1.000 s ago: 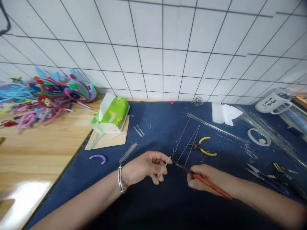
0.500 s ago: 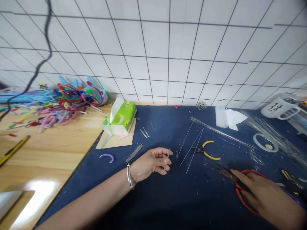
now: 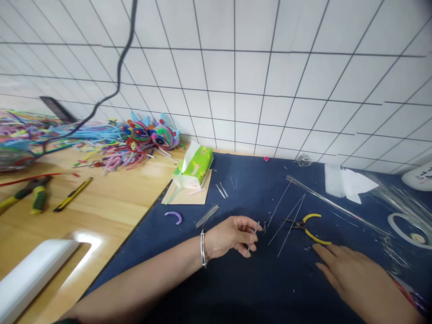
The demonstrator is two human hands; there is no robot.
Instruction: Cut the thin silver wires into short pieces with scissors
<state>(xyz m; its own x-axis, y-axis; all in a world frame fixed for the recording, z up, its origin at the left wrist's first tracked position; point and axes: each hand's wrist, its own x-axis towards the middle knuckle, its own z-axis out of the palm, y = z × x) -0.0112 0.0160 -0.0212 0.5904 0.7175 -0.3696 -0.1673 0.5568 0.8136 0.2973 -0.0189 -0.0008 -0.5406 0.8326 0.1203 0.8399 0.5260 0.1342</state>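
Observation:
My left hand (image 3: 234, 237), with a silver bangle at the wrist, pinches a short, thin greyish strip (image 3: 252, 240) between thumb and fingers; whether it is one piece or a few wires together I cannot tell. My right hand (image 3: 351, 272) is empty, its fingers stretched out over the dark blue mat (image 3: 216, 283). Its fingertips are close to the lower handle of the yellow-handled pliers (image 3: 308, 227); whether they touch is unclear. Thin wires (image 3: 283, 225) lie between my two hands, some across the pliers' jaws. Red-handled scissors (image 3: 403, 290) are mostly hidden behind my right wrist.
A small wire bundle (image 3: 207, 216) and a purple curved piece (image 3: 173, 218) lie left. Behind them is a green tissue pack (image 3: 199, 164) on cardboard. Long wires (image 3: 337, 204), a tape ring (image 3: 410, 230) and a mug (image 3: 420, 176) are right. A cutter knife (image 3: 73, 194) lies on wood.
My right hand has let go of the red-handled scissors and moved to the yellow-handled pliers. My left hand still holds the strip. The view has turned left.

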